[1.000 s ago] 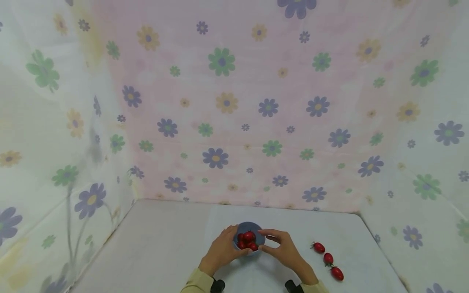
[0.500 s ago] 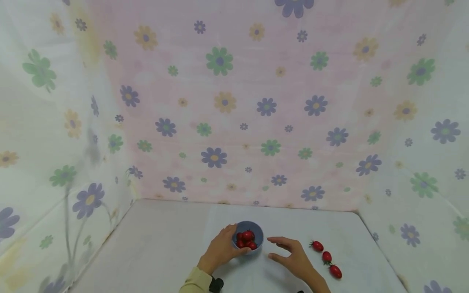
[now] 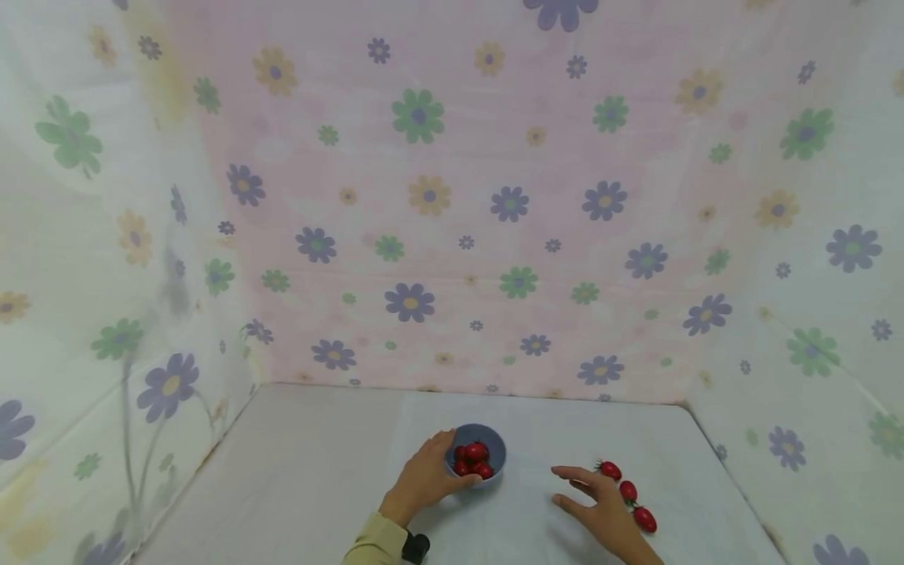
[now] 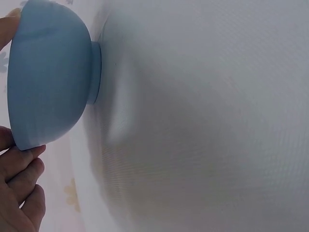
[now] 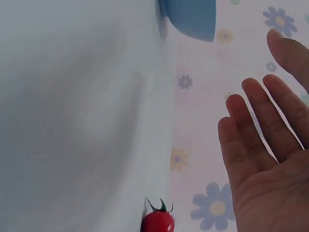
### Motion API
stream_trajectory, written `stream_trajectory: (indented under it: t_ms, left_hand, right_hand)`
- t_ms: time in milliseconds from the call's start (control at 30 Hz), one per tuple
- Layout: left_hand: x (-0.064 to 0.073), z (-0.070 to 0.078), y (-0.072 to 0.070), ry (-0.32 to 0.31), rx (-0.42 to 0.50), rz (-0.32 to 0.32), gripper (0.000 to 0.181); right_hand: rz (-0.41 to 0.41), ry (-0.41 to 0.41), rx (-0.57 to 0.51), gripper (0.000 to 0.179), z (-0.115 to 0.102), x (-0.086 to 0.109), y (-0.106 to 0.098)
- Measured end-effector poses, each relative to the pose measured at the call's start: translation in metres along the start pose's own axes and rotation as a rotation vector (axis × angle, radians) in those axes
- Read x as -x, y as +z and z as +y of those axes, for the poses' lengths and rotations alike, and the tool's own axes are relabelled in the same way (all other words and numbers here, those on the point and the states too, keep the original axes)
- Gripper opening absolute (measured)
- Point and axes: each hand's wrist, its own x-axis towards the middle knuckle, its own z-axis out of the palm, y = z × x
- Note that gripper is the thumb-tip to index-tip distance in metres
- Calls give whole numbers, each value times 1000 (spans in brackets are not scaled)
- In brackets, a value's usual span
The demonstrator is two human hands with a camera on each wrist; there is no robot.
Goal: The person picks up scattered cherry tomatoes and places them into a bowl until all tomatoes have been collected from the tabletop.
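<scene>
A blue bowl (image 3: 498, 450) stands on the table with several small red tomatoes (image 3: 475, 452) in it. My left hand (image 3: 422, 480) grips its left side; the left wrist view shows thumb and fingers at opposite parts of the bowl's rim (image 4: 48, 72). To the right, my right hand (image 3: 606, 512) hovers above the table with nothing in it, its fingers extended in the right wrist view. Just beyond it lie three cherry tomatoes in a slanting row: the far one (image 3: 610, 471), the middle one (image 3: 628, 492) and the near one (image 3: 645, 519). One tomato (image 5: 158, 222) shows green sepals.
A white-covered table (image 3: 339, 455) extends to the left of the bowl and behind it. Flower-patterned cloth (image 3: 452, 235) hangs at the back and on both sides. A black wrist device (image 3: 415, 547) sits by the left sleeve (image 3: 377, 540).
My right hand has left the bowl's right rim and moved right, to beside the loose tomatoes. The left hand keeps its grip on the bowl. The head view has shifted slightly.
</scene>
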Motion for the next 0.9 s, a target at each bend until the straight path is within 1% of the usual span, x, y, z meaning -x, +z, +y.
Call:
stream_trajectory:
  t_ms: [100, 200, 333, 400, 467, 533, 633, 800, 900]
  left_hand:
    - [0, -1, 0, -9, -2, -4, 103]
    - [0, -1, 0, -15, 4, -10, 103]
    - [-1, -1, 0, -14, 16, -11, 105]
    - [-2, -1, 0, -22, 12, -14, 105]
    - [-2, -1, -1, -25, 11, -15, 105]
    - [-2, -1, -1, -29, 11, -14, 105]
    - [-1, 0, -1, -21, 21, -7, 104]
    - [1, 1, -2, -11, 30, -3, 102]
    - [2, 1, -2, -9, 27, 0, 102]
  right_hand:
    - [34, 23, 5, 41, 2, 2, -6]
    - [66, -1, -6, 40, 3, 3, -13]
    - [124, -52, 15, 38, 6, 4, -20]
    - [146, -65, 45, 37, 9, 5, -24]
    - [174, -68, 112, 37, 12, 6, -27]
    - [197, -68, 158, 37, 16, 6, -31]
    - [242, -88, 229, 39, 23, 7, -36]
    - [245, -171, 246, 41, 38, 5, -44]
    - [220, -174, 291, 43, 42, 2, -49]
